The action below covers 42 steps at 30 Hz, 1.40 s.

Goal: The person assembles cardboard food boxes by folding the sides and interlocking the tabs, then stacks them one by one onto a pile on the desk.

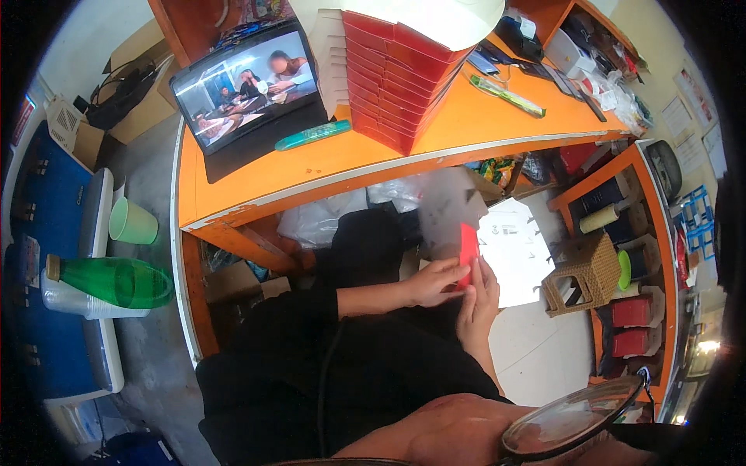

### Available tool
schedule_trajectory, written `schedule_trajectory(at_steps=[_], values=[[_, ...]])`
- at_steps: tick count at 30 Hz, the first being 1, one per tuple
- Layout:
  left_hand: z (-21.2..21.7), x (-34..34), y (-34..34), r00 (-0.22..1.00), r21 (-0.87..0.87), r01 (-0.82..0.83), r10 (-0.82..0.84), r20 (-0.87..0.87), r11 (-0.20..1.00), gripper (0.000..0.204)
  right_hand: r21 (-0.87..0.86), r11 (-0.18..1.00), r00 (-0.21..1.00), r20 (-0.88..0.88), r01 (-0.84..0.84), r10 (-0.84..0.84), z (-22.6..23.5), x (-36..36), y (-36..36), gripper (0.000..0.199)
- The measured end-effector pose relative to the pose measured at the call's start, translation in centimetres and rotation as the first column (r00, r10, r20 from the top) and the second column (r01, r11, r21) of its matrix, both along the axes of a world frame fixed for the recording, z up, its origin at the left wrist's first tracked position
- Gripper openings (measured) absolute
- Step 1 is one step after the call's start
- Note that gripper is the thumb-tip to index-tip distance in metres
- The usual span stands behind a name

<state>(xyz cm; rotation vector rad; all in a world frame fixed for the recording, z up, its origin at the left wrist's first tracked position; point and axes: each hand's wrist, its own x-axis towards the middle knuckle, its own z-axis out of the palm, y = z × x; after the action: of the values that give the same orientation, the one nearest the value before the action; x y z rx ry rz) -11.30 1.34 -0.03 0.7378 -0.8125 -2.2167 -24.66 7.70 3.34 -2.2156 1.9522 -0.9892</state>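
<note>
Above my lap, my left hand [437, 283] is closed on a narrow red card flap [468, 250], its fingers pressed against the lower part. From the right, my right hand [479, 304] pinches the same flap, with its fingertips close to those of the left. Just beyond the right hand spreads a flat white card sheet [509, 241] with notched edges and small dark printing; whether the flap is joined to it I cannot tell. A tall stack of nested red card boxes [396, 78] with white insides stands on the orange table [256, 190] ahead.
On the table, a tablet [245, 89] plays a video beside a teal box cutter [313, 135]. A long green packet [507, 96] lies farther right. At left stand a green bottle [113, 281] and a pale green cup [133, 221]. A woven tissue box [584, 276] sits by shelves at right.
</note>
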Motion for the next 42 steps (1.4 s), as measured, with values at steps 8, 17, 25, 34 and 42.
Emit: schedule_trajectory(at_steps=[8,17,25,34,42], values=[[-2.2,3.6,-0.5,0.871,-0.434,0.288,-0.045,0.489,0.854,0.037,0.177,0.972,0.790,0.569,0.154,-0.229,-3.8,-3.6,-0.4,0.050],[-3.6,4.8,1.4,0.811,-0.470,0.391,-0.055,0.582,0.791,0.035,0.232,0.951,0.811,0.504,0.203,-0.296,-6.0,-4.9,-0.4,0.029],[-4.3,5.1,2.3,0.721,-0.435,0.557,-0.152,0.676,0.708,0.035,0.221,0.951,0.930,0.344,-0.215,0.130,-3.3,-2.5,0.8,0.015],[0.4,5.0,1.5,0.789,-0.690,0.434,0.125,0.601,0.579,0.029,-0.072,0.984,0.797,0.598,0.161,-0.086,-3.1,-1.1,0.8,0.037],[0.5,4.5,1.0,0.676,-0.646,0.723,-0.063,0.734,0.244,0.037,0.401,0.888,0.314,0.893,-0.225,-0.323,-9.2,-3.0,1.1,0.066]])
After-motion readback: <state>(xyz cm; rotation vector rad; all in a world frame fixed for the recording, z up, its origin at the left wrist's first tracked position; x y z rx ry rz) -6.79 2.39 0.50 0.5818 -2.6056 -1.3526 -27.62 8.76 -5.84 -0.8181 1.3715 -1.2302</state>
